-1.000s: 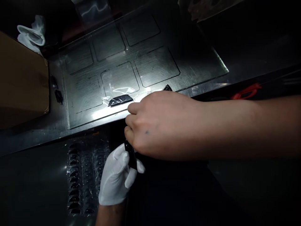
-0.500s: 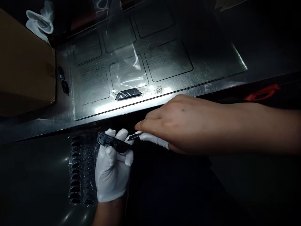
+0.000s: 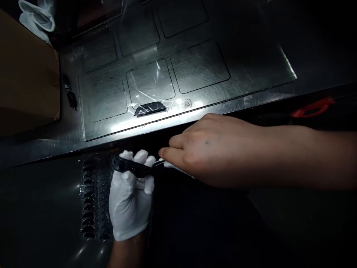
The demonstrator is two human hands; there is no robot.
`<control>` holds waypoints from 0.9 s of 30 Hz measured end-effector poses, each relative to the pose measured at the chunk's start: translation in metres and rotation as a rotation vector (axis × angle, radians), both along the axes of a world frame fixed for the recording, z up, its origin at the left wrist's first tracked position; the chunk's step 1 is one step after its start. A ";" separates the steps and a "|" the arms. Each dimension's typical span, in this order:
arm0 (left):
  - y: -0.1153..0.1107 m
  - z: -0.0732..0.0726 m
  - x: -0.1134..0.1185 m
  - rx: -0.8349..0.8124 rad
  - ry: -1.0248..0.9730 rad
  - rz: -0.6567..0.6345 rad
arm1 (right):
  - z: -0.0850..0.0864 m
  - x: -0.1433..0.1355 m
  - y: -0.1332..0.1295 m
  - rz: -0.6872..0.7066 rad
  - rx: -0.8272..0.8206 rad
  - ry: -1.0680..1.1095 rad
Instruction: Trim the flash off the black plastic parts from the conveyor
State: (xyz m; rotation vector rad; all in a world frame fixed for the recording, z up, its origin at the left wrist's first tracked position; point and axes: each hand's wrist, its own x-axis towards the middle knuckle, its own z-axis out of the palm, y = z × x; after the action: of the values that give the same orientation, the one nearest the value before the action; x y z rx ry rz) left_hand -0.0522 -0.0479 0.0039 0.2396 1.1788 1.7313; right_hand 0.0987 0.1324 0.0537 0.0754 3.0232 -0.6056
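Note:
My left hand [image 3: 131,203], in a white glove, is closed around a long black plastic part [image 3: 131,166], thumb in front and fingers behind. From the right, my bare right hand [image 3: 192,152] pinches a small thin blade [image 3: 158,163], its tip at the right end of the plastic part. Its handle is mostly hidden under my fingers. White fabric [image 3: 178,169] shows beneath my right hand. On the bench lies a similar black part [image 3: 150,108] in a clear plastic bag.
A tray [image 3: 96,197] with several dark parts lies left of my gloved hand. The metal bench carries a transparent sheet [image 3: 200,82] over black outlines. A cardboard box [image 3: 28,78], a black pen-like item [image 3: 69,91], white fabric [image 3: 39,18] and a red-handled tool [image 3: 312,108] surround it.
The black part has tilted in my left hand and its inner face shows less. The blade in my right hand has come against its right end. The whole view has shifted slightly.

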 end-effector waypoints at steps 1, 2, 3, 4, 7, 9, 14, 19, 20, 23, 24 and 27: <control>0.001 0.000 0.000 -0.003 0.003 -0.001 | -0.001 0.001 0.000 0.001 -0.006 0.008; 0.001 0.000 0.000 -0.005 0.006 -0.003 | -0.002 0.002 0.000 0.001 -0.008 0.016; 0.002 0.000 0.001 -0.005 0.009 -0.003 | -0.003 0.003 0.001 0.001 -0.007 0.023; 0.003 0.000 0.001 -0.004 0.013 -0.001 | -0.003 0.004 0.001 0.001 -0.005 0.030; 0.005 0.000 0.003 0.002 0.056 0.023 | -0.002 0.004 -0.001 -0.003 0.000 0.035; 0.006 0.000 0.004 0.017 0.131 0.055 | -0.001 0.003 -0.003 -0.016 0.002 0.028; 0.004 -0.004 0.007 0.017 0.337 0.169 | 0.000 -0.001 -0.010 -0.058 0.010 0.023; 0.003 -0.006 0.011 -0.003 0.417 0.232 | 0.000 0.000 -0.016 -0.064 0.009 0.045; 0.003 -0.007 0.012 -0.010 0.418 0.236 | 0.000 0.000 -0.017 -0.062 0.015 0.049; 0.004 -0.007 0.014 -0.024 0.422 0.239 | -0.001 0.001 -0.020 -0.069 0.028 0.052; 0.004 -0.007 0.014 -0.022 0.428 0.235 | -0.001 0.001 -0.021 -0.074 0.033 0.051; 0.004 -0.007 0.016 0.005 0.474 0.223 | -0.002 0.002 -0.022 -0.089 0.048 0.058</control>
State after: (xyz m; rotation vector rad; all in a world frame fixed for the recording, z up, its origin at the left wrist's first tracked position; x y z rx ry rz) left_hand -0.0367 -0.0439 -0.0028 0.5623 1.5904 1.9317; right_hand 0.1011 0.1101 0.0518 0.1984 3.1048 -0.5508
